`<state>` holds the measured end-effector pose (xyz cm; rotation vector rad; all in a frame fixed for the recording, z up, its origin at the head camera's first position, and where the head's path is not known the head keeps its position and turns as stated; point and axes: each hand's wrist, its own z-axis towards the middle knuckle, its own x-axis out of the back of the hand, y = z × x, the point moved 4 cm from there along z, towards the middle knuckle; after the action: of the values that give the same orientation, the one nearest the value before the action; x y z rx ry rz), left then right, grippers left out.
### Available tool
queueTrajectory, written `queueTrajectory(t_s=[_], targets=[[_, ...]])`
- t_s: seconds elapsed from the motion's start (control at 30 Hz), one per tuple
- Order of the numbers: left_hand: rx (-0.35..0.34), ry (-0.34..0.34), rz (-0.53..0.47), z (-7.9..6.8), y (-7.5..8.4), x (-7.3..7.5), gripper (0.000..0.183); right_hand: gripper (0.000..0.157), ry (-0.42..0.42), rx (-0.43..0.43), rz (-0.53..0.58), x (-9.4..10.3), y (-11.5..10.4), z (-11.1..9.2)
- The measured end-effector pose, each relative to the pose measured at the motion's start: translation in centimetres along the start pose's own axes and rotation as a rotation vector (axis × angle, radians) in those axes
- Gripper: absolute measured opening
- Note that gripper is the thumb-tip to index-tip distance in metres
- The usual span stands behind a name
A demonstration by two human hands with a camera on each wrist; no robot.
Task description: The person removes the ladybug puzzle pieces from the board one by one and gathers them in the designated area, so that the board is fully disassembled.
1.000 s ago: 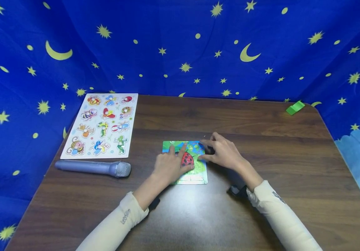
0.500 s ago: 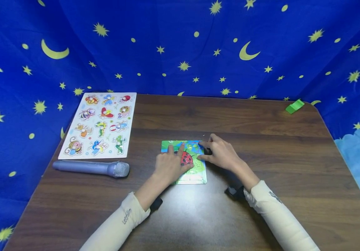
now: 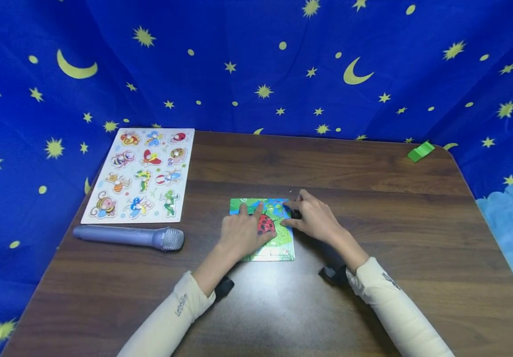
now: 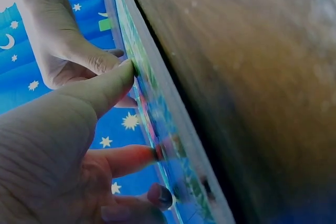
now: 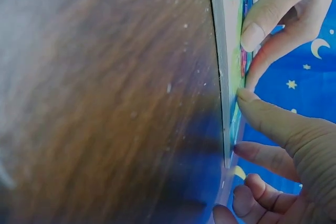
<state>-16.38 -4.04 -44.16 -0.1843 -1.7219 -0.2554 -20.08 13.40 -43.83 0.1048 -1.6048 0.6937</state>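
Note:
A small jigsaw puzzle [image 3: 283, 250] with a red ladybug [image 3: 266, 225] on a green and blue picture lies flat on the table. My left hand [image 3: 240, 236] rests over its left half, fingers spread and tips on the picture around the ladybug. From the right, my right hand [image 3: 315, 217] touches the puzzle's upper right part with thumb and index finger apart. In the right wrist view, the right thumb [image 5: 273, 119] meets the picture surface near the edge. The left thumb [image 4: 113, 85] presses on the picture in the left wrist view. Part of the puzzle is hidden under the left hand.
At the left lies a white insect knob puzzle board [image 3: 138, 173], with a blue-grey toy microphone [image 3: 129, 238] just in front of it. A green object [image 3: 420, 151] sits at the table's back right corner. A blue star-patterned curtain [image 3: 256, 64] hangs behind the wooden table [image 3: 350, 168].
The head view has shifted slightly. Both hands keep nearly the same places on the puzzle, and the puzzle stays put.

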Motion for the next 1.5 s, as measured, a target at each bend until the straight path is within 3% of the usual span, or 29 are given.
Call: queueTrajectory(t_s=[0.37,0.5,0.87,1.2,1.5], targets=[[0.004,0.074,0.001,0.3,-0.1,-0.1,0.087,0.063,-0.061,-0.100,0.090,0.1,-0.2,0.6],[0.011,0.096,0.020,0.3,-0.1,-0.1,0.088,0.065,-0.044,-0.089,0.076,-0.1,-0.4,0.7],[0.029,0.064,0.024,0.3,0.1,-0.1,0.089,0.064,0.129,-0.032,-0.035,-0.1,-1.4,0.0],[0.024,0.060,0.011,0.2,0.2,0.0,0.089,0.069,0.045,-0.058,0.005,-0.6,-1.1,0.0],[0.040,0.038,0.003,0.2,0.0,-0.1,0.090,0.073,0.051,-0.060,0.014,-0.6,-0.9,0.5]])
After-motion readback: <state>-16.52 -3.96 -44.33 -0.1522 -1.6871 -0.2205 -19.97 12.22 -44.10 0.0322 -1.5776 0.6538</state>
